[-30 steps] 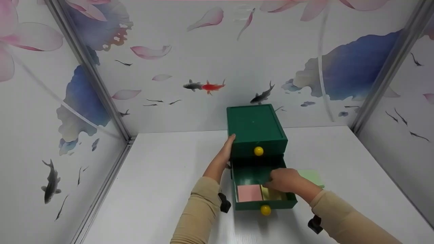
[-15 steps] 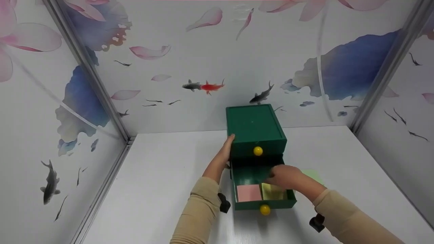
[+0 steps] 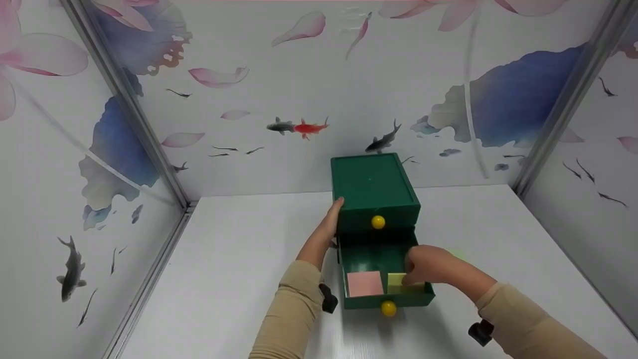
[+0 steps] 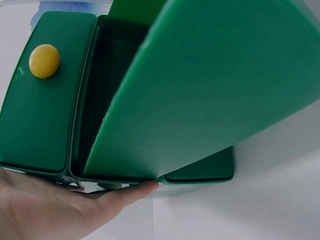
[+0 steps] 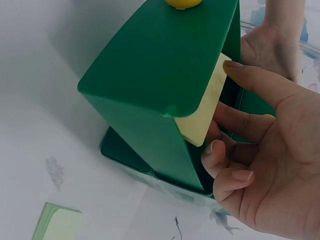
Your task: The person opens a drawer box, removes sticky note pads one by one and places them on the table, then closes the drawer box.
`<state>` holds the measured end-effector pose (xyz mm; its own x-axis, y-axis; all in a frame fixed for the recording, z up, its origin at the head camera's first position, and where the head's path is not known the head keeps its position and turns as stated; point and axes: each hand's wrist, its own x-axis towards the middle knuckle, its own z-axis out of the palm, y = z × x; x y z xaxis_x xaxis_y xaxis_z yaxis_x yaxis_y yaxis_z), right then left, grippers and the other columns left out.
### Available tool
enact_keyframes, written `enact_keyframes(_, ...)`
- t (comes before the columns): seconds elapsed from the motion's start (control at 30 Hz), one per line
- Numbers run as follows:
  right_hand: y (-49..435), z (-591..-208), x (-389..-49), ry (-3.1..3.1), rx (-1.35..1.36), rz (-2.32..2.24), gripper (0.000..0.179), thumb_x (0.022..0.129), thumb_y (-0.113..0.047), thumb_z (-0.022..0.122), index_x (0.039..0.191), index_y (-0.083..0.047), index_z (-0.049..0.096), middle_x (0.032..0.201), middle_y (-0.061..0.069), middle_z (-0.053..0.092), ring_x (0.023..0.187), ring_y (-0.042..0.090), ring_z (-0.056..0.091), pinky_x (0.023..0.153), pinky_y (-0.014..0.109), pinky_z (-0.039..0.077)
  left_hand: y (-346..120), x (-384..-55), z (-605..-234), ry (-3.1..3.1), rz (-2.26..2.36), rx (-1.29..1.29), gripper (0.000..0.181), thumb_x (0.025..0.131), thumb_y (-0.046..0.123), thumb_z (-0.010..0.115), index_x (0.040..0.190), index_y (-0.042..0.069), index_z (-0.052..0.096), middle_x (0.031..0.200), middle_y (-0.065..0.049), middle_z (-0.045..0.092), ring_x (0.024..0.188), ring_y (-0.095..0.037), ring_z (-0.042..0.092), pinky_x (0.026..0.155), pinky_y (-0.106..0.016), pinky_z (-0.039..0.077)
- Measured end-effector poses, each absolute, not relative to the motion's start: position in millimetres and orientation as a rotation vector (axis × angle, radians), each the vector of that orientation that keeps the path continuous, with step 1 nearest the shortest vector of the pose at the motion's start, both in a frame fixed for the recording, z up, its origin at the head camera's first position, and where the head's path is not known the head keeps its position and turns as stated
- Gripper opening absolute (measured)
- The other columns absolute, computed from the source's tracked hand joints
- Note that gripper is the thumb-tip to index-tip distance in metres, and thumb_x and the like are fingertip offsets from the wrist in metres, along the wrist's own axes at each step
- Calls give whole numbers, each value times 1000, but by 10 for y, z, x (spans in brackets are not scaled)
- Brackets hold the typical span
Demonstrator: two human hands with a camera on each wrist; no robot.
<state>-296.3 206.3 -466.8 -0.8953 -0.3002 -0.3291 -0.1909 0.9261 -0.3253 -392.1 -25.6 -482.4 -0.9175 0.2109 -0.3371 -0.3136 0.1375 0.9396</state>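
A green drawer cabinet (image 3: 375, 182) stands on the table with its lower drawer (image 3: 366, 252) pulled out. My left hand (image 3: 331, 223) lies along the cabinet's left side; in the left wrist view a straight finger (image 4: 135, 192) touches it. Inside the drawer, near the front, are a pink sticky note pad (image 3: 365, 284) and, to its right, a yellow sticky note pad (image 3: 397, 282). My right hand (image 3: 432, 265) reaches in from the right. Its thumb (image 5: 250, 75) touches the yellow pad's edge and the curled fingers lie behind, pinching it; some fingertips are hidden.
A light green sticky note pad (image 5: 60, 224) lies on the white table right of the drawer, mostly covered by the right hand in the head view. The upper drawer, with a yellow knob (image 3: 378, 222), is closed. Printed white walls (image 3: 239, 164) surround the table.
My right hand has shifted right within the drawer, and the yellow pad has moved slightly right, widening its gap from the pink pad. The left hand stays against the cabinet.
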Motion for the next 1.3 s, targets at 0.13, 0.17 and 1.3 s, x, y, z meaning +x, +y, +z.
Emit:
enact_keyframes(0.13, 2107, -4689, -2921, 2699, -399, -362, 9, 81, -8, 75, 78, -9, 66, 66, 2, 56, 63, 21, 51, 61, 36, 47, -259, -3921, -4817, 2038, 1836, -102, 93, 89, 75, 29, 158, 16, 9, 153, -26, 24, 135, -46, 30, 101, -68, 28)
enact_keyframes(0.17, 2117, -4700, -2910, 2704, -413, -352, 9, 81, -6, 74, 78, -9, 66, 66, 2, 56, 63, 21, 51, 61, 36, 47, -260, -3920, -4816, 2039, 1836, -103, 93, 89, 75, 29, 158, 16, 9, 153, -25, 23, 135, -46, 29, 100, -68, 29)
enact_keyframes(1.3, 2670, -4348, -2488, 2979, -498, -848, 19, 93, -2, 64, 110, -7, 58, 100, 8, 65, 84, 22, 60, 71, 38, 54, -255, -3926, -4834, 2038, 1830, -69, 92, 89, 74, 31, 159, 20, 4, 154, -25, 21, 136, -47, 28, 100, -70, 27)
